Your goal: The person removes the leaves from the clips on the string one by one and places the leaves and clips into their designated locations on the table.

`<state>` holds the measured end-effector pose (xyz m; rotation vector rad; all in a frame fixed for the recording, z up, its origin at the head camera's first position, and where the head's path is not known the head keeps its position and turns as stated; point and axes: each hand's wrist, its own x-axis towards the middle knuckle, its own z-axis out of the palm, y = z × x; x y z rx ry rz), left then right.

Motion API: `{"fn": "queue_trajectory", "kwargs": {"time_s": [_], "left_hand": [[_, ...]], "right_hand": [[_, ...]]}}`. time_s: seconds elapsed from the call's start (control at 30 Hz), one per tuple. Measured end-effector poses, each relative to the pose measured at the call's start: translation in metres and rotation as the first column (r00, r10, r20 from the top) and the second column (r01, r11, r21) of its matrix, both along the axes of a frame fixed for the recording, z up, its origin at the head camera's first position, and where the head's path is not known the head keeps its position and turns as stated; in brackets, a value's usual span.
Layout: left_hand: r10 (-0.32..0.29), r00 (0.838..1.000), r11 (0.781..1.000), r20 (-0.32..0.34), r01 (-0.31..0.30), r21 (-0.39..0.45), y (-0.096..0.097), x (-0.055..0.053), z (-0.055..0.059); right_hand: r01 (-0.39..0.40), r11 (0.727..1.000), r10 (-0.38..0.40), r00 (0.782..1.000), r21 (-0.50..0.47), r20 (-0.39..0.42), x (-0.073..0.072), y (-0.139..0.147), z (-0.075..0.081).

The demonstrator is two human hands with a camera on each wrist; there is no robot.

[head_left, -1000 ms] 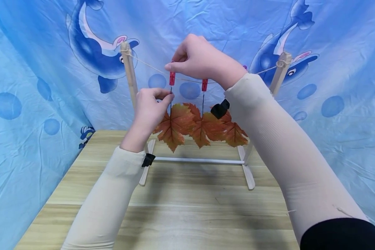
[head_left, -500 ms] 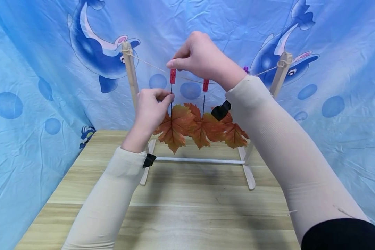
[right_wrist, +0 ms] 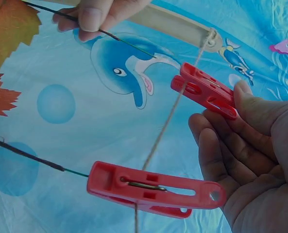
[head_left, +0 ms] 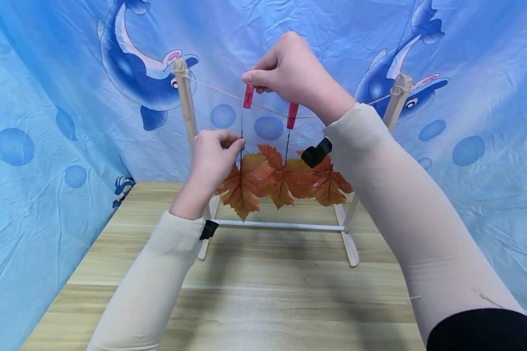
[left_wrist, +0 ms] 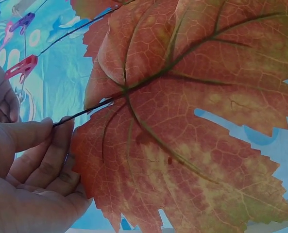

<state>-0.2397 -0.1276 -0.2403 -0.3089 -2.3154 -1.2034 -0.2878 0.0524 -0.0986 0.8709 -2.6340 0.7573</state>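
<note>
My left hand [head_left: 212, 158], left of centre in the head view, had its thumb and fingers pinching the dark stem [head_left: 242, 128] of an autumn leaf [head_left: 243, 187]. I held the stem partway down, I judge to keep its tip bare above my grip and steady, while the blade hung below, left of the frame's middle.

My right hand [head_left: 292, 70], near the upper centre, pinched the upper end of a red clip [head_left: 248, 96] between thumb and fingers. Holding it there turned its other end down towards the stem's tip, just beside it but apart. The clip overlapped the string [head_left: 219, 89]; I could not tell whether the string ran between its jaws.

That string was tied to a wooden post at upper left [head_left: 187, 107] and another at upper right [head_left: 395, 105], which kept it off the counter [head_left: 263, 302]. Just right of my clip, a second red clip [head_left: 292, 116] sat on the string and held a second leaf [head_left: 285, 187] by its stem. A third leaf [head_left: 332, 187] hung further right, its upper part hidden by my arm.
</note>
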Motion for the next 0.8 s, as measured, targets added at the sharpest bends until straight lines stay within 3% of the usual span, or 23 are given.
{"fn": "queue_trajectory", "kwargs": {"time_s": [0.47, 0.8], "left_hand": [[0.0, 1.0, 0.999, 0.028, 0.001, -0.035, -0.008, 0.014, -0.005], [-0.002, 0.997, 0.998, 0.077, 0.007, -0.057, -0.013, 0.027, -0.013]], "right_hand": [[0.044, 0.982, -0.046, 0.999, -0.184, -0.011, 0.015, 0.01, 0.008], [-0.016, 0.965, -0.007, 0.996, -0.262, -0.085, 0.032, 0.024, 0.007]]}}
